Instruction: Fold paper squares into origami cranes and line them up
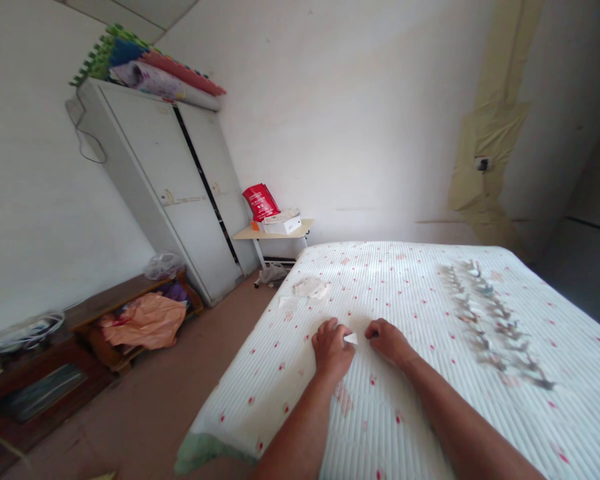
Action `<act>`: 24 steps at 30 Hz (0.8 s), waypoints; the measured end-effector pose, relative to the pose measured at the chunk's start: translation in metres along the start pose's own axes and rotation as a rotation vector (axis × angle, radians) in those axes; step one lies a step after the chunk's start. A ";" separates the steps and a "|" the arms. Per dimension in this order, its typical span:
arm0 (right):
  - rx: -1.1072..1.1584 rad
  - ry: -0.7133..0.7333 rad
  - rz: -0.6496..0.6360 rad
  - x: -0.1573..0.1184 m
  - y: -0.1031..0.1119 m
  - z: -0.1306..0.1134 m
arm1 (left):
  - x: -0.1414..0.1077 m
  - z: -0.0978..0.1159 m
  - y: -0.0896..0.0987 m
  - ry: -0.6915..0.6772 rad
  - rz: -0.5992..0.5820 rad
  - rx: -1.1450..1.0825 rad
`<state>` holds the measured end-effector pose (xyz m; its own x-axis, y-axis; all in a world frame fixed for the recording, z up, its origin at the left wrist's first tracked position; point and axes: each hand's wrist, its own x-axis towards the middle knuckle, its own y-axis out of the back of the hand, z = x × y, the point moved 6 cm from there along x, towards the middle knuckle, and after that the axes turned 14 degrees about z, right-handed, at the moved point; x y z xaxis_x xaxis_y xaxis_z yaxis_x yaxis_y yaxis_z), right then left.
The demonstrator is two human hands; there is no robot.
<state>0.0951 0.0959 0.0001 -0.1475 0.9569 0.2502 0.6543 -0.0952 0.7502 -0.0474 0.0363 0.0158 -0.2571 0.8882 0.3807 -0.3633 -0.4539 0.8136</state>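
Observation:
My left hand [331, 347] is closed over the bed, gripping a small white piece of paper [351, 339] that pokes out beside the thumb. Just right of it, my right hand [389, 340] has its fingers curled together near the bedcover; whatever may be in them is hidden. Both hands are over the white ribbed bedcover [370, 427] with red dots, a short gap between them. Further off, past my left hand, lie some white papers [310, 288]. Two rows of small grey-brown objects [495, 320], blurred, stretch along the bed to the right.
A small table [240, 233] with a red bag [261, 201] and a white box [283, 225] stands beyond the bed. A grey cabinet [155, 173] carries rolled mats [165, 77]. Low wooden furniture [45, 400] with an orange plastic bag [147, 320] lines the left wall.

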 end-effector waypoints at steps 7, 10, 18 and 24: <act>0.006 0.023 0.011 -0.002 0.001 -0.002 | 0.000 -0.003 0.001 -0.015 0.119 -0.085; 0.008 0.025 0.013 -0.003 0.003 -0.004 | 0.000 -0.004 0.000 -0.016 0.143 -0.099; 0.045 0.055 -0.004 -0.006 0.004 -0.008 | 0.001 -0.001 0.005 -0.026 0.156 -0.098; 0.042 0.088 -0.014 -0.008 0.002 -0.011 | 0.001 0.004 0.005 -0.053 0.157 -0.103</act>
<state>0.0897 0.0853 0.0061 -0.2203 0.9300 0.2944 0.6823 -0.0688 0.7278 -0.0461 0.0350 0.0219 -0.2716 0.8071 0.5243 -0.4125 -0.5898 0.6943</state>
